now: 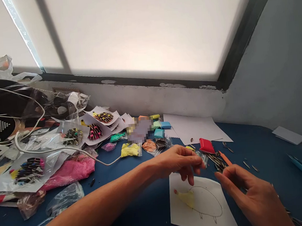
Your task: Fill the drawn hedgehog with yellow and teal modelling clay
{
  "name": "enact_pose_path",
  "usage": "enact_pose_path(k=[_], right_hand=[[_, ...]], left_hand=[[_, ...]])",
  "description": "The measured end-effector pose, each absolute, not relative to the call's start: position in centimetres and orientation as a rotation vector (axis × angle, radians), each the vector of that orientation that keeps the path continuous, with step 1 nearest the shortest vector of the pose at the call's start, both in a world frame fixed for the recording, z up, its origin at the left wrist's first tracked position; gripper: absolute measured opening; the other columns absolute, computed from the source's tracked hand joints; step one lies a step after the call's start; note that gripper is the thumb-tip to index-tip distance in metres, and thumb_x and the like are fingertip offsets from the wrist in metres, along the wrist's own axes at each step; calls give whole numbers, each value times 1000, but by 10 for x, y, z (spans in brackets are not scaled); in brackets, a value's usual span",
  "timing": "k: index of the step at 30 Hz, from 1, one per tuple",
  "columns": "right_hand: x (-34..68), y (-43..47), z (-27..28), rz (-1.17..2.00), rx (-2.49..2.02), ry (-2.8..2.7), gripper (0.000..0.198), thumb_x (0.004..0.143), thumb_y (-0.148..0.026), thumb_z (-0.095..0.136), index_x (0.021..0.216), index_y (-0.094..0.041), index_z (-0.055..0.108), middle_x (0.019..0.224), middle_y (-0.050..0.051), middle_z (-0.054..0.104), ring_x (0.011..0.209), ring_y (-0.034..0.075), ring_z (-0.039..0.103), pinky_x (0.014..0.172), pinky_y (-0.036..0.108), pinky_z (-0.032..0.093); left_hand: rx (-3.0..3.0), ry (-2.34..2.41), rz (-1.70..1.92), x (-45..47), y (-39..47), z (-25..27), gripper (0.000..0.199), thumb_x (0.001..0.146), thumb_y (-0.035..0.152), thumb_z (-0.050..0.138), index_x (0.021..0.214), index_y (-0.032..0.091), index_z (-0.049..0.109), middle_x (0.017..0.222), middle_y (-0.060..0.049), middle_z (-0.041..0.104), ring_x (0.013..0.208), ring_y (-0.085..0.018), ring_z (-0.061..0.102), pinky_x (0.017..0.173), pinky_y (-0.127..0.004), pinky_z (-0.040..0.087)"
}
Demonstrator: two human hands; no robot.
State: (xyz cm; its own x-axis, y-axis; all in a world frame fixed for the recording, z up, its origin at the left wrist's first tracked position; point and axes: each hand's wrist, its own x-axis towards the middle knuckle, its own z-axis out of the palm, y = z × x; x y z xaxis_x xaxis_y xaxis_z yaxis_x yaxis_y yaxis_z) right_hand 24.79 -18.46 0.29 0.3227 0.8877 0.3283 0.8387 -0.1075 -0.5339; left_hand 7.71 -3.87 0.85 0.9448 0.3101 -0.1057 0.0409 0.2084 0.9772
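Observation:
My left hand [182, 161] hovers above the top edge of a white sheet [204, 223], with thumb and index finger drawn together and the other fingers hanging loosely bent. Anything between those fingertips is too small to make out. On the sheet is a drawn hedgehog outline with thin legs; its snout is filled with yellow clay [186, 199] and tipped by a red dot of clay [175, 191]. Right of the sheet, my right hand [251, 188] has thumb and index finger pinched; what they hold is hidden. Just beyond it shows an orange stick-like object [225, 158].
Behind my hands lie a red packet [206, 145] and striped sunflower seeds [217, 163]. Colored clay packets, including a yellow one [130, 149], line the back. Finished seed hedgehogs on paper [96, 131], a pink bag [72, 171] and a white cable [65, 148] fill the left.

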Motion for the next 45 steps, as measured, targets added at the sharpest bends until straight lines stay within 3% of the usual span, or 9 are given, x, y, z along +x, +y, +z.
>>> enact_pose_path(k=[4,8,15,22,26,29,32,37,45], right_hand=[[247,-186,2,47,-1870,-1594,37,87,-57,52,75,-25,67,63,-1,70,45,13,60,37,22,42],[244,-187,2,-32,-1748,-1556,30,84,-54,59,86,-26,71,86,1,77,66,17,71,50,21,53],[233,-189,-3,-31,-1703,-1559,28,80,-52,67,88,-26,71,80,1,74,65,17,69,55,24,56],[227,-186,0,7,-1650,-1595,25,85,-49,63,89,-26,72,78,-1,72,62,13,67,55,21,54],[227,-187,1,18,-1594,-1600,21,85,-46,64,89,-28,73,83,-1,74,71,15,70,57,20,56],[227,-189,-5,97,-1620,-1639,19,84,-43,66,95,-29,73,86,-1,74,71,15,70,56,19,56],[223,-190,-11,233,-1660,-1709,18,85,-41,64,98,-30,72,82,-2,74,65,13,69,52,17,54],[217,-189,-15,221,-1596,-1800,10,87,-37,64,86,-29,71,75,-5,71,62,10,67,57,13,52],[214,-188,-26,237,-1548,-1935,16,92,-34,57,96,-28,71,89,1,71,71,11,68,62,16,53]], left_hand=[[1364,291,201,77,-39,8,52,74,64,67,69,15,51,57,6,49,48,-6,55,50,-21,38],[1373,331,192,78,-40,6,49,68,60,75,76,15,55,56,5,54,49,-7,54,51,-21,38],[1510,296,180,76,-47,9,50,75,61,68,84,13,68,65,5,53,48,-3,50,47,-21,31],[1696,424,78,74,-58,26,50,79,63,62,71,13,61,53,3,51,49,-6,48,51,-21,35],[1913,431,95,73,-48,29,39,91,47,52,85,13,69,71,0,62,51,-6,54,55,-20,40],[2203,478,151,71,-35,23,17,82,26,61,88,14,71,79,-1,67,63,-8,58,60,-19,41],[2385,461,89,70,-26,14,19,73,16,62,89,15,72,81,-2,69,71,-10,59,62,-19,40],[2366,453,-74,70,-23,7,26,69,14,61,93,14,70,84,0,68,69,-10,58,58,-18,40],[2334,432,-105,73,-17,2,24,70,16,62,94,16,67,82,2,65,69,-9,56,57,-18,40]])
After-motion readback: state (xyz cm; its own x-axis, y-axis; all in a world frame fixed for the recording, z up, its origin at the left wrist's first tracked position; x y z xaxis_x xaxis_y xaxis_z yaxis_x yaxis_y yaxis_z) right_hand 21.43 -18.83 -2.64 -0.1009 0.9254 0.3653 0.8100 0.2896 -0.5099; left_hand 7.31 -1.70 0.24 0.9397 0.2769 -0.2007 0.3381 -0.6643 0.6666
